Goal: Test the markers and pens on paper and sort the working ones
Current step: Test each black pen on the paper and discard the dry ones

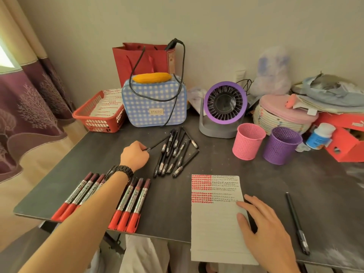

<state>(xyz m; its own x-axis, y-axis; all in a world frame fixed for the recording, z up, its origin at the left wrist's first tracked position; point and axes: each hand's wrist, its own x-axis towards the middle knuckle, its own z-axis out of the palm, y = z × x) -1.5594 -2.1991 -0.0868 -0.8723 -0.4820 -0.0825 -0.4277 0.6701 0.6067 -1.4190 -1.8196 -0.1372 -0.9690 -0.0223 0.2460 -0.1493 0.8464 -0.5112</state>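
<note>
Dark table (pixel 226 164) beside a patterned curtain (pixel 29 107), with checked bag (pixel 154 103), purple fan (pixel 224 107), pink cup (pixel 248 141) and purple cup (pixel 281 145) at the back. The right hand (pixel 264 223) lies flat on the marked paper (pixel 214 219) at the near edge; the left forearm crosses and partly hides the row of red markers (pixel 136 198). The left hand (pixel 135 155) pinches one black pen (pixel 157 143) at the pile of pens (pixel 173 154) mid-table.

Matt, dusty dark counter (pixel 216 158) here, matt lined paper (pixel 214 229) on it. The markers (pixel 130 201) show glossy plastic barrels; the red basket (pixel 102 125) is latticed plastic, the checked bag (pixel 153 107) soft cloth.
</note>
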